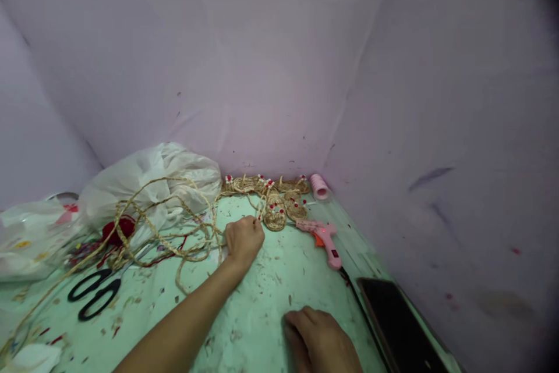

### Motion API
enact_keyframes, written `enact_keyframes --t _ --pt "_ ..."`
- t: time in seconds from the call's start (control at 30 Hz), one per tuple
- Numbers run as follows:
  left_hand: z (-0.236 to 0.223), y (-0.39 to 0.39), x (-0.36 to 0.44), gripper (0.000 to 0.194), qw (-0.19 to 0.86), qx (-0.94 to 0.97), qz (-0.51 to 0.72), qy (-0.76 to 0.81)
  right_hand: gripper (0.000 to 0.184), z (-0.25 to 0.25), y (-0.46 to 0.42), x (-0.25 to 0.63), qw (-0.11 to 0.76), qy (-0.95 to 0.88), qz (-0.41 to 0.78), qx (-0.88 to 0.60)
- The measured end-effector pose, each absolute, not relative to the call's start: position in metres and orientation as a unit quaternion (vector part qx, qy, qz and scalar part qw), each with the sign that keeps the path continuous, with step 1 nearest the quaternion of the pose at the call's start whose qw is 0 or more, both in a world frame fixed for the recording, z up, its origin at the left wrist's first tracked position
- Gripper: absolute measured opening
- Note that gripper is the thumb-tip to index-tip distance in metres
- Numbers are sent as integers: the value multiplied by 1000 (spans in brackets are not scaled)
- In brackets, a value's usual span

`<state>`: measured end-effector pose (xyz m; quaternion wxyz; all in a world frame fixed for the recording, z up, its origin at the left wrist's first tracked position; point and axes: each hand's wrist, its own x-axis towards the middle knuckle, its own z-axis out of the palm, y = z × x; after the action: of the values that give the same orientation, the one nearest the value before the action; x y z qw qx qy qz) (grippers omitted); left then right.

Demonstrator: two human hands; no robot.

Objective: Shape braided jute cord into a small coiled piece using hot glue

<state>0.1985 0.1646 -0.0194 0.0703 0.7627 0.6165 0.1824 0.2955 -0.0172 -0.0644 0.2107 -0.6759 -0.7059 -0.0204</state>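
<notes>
My left hand (pixel 244 239) reaches to the middle of the table, its fingers closed in a pinch. A thin pale cord loop (pixel 261 207) rises just past its fingertips; what the fingers hold is hidden. Right beside it lie coiled straw-rope pieces (pixel 275 220) dotted with red and white beads. In front of me, my right hand (pixel 323 341) rests low over the table with its fingers curled together, and nothing shows in it. A pink glue gun (pixel 318 236) with an orange trigger and a lit red light lies beyond that hand.
Loose braided straw rope (pixel 152 227) tangles at left beside black-handled scissors (pixel 99 294), a red yarn ball (pixel 120 228) and plastic bags (pixel 144 181). A pink spool (pixel 320 187) stands near the wall. Along the right edge lie a dark phone-like slab (pixel 397 326) and a black cable (pixel 364 315).
</notes>
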Motion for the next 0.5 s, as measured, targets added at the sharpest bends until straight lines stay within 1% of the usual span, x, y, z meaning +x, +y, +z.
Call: enact_keyframes --t 0.13,0.17,0.23,0.3,0.33,0.4,0.5 --pt "5 124 150 30 89 824 174 532 23 -47 -19 296 300 -648 -13 -700" --pt "7 109 134 29 107 851 158 489 23 -42 -20 298 333 -630 -11 -701" --pt "4 77 103 29 153 919 133 340 21 -33 -22 301 410 -590 1 -695" --pt "-6 48 79 30 161 936 136 282 20 -27 -23 303 451 -568 17 -688" --pt "-12 37 71 29 154 937 147 278 19 -25 -24 303 457 -568 30 -684" --pt "-24 24 61 27 127 933 169 291 17 -23 -25 301 435 -601 73 -667" --pt "-35 21 59 23 98 936 177 287 14 -23 -27 291 348 -687 141 -621"
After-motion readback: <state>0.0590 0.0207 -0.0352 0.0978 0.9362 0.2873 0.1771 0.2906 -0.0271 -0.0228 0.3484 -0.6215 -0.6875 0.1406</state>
